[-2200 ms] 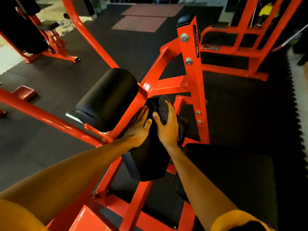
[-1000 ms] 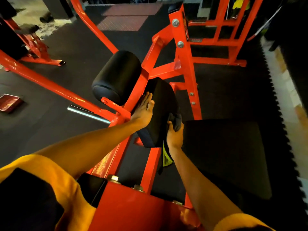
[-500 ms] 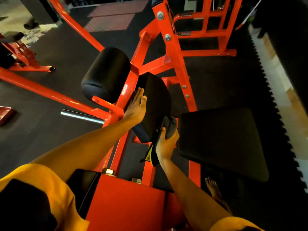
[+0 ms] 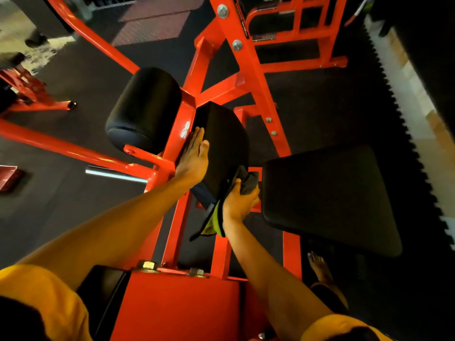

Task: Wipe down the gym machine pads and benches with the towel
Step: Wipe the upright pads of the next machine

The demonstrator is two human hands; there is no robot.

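A black rectangular pad (image 4: pixel 222 141) is mounted on the orange machine frame (image 4: pixel 248 77) at the centre. My left hand (image 4: pixel 193 157) lies flat with straight fingers against the pad's left side. My right hand (image 4: pixel 240 201) grips a dark grey towel (image 4: pixel 247 179) with a yellow-green underside at the pad's lower right corner. A black roller pad (image 4: pixel 144 108) sits to the left of the frame. A wide black seat pad (image 4: pixel 330 200) lies to the right.
A chrome bar (image 4: pixel 115 174) sticks out left under the roller. More orange machines stand at the far left (image 4: pixel 32 94) and at the back right (image 4: pixel 295 33). Black rubber flooring (image 4: pixel 332 107) surrounds the machine. A bare foot (image 4: pixel 320 267) stands under the seat pad.
My right hand has drawn the towel down the rectangular pad from its top to its lower right corner. My left hand has stayed flat on the pad's left side. The view shifted closer.
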